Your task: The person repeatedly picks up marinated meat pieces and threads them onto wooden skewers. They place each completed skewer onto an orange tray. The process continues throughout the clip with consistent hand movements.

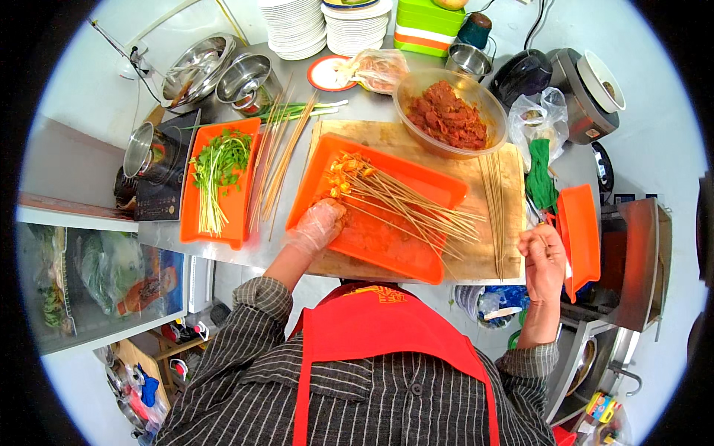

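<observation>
My left hand [317, 224], in a clear plastic glove, lies at the left edge of an orange tray [385, 257]; its fingers are curled, and what they hold is hard to make out. Wooden skewers [415, 203] with orange food pieces [347, 171] at their tips lie in this tray, their bare ends over its right side. My bare right hand [541, 251] is raised right of the wooden cutting board [474, 251], fingers bent, and I cannot tell if it holds anything. Bare skewers [493, 214] lie on the board beside it. Behind stands a plastic bowl [400, 120] of red marinated meat [449, 117].
An orange tray of green herbs [215, 178], more skewers [284, 156] and an induction cooker [159, 202] are at left. Stacked plates [293, 30], a bagged food item [379, 69] and a metal pot [468, 60] stand behind. Orange trays [583, 240] lean at the right edge.
</observation>
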A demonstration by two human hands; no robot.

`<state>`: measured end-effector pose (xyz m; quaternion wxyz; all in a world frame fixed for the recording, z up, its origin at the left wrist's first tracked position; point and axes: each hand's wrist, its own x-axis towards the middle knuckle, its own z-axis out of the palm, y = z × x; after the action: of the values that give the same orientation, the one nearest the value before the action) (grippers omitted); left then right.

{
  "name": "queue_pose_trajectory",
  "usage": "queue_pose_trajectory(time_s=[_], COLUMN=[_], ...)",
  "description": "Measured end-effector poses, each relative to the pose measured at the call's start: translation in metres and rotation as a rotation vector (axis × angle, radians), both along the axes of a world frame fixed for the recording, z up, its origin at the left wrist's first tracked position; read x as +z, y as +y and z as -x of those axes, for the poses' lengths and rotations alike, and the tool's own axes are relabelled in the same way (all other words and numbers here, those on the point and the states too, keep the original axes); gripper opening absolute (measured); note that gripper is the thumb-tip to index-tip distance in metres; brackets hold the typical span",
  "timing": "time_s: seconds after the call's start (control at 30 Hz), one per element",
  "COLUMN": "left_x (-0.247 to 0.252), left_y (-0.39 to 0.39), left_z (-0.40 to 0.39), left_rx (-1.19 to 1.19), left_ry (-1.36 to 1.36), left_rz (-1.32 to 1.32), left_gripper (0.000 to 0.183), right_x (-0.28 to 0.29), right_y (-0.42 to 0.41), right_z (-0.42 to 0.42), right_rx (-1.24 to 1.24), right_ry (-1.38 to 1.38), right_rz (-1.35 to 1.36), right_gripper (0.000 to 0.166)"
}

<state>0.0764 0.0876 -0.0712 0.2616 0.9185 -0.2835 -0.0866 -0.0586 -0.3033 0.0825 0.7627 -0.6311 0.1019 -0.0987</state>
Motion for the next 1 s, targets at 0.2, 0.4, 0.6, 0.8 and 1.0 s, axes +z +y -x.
queue_pose_trajectory(time_s=[0.2, 0.4, 0.6, 0.8, 1.0], left_x=[0.006, 0.002, 0.012, -0.003, -0.003], left_y=[-0.003, -0.010, -0.019, -0.026, -0.031], left_z=[0.000, 0.012, 0.021, 0.023, 0.026], left_rx=[-0.055, 0.084, 0.235, 0.309, 0.268], left_ry=[-0.048, 0.178, 0.560, 0.820, 0.910], left_rz=[0.121, 0.376, 0.564, 0.697, 0.827], left_gripper=[0.008, 0.010, 0.012, 0.015, 0.019], right_x=[0.015, 0.005, -0.031, -0.080, -0.086], right_y=[0.049, 0.098, 0.114, 0.117, 0.134], right_z=[0.007, -0.008, -0.028, -0.026, -0.031], right_rx=[-0.006, 0.188, 0.188, 0.247, 0.120], right_ry=[-0.065, 0.017, -0.040, 0.130, -0.005], right_rz=[0.377, 0.908, 0.989, 0.767, 0.138], right_gripper=[0.016, 0.011, 0.010, 0.016, 0.023])
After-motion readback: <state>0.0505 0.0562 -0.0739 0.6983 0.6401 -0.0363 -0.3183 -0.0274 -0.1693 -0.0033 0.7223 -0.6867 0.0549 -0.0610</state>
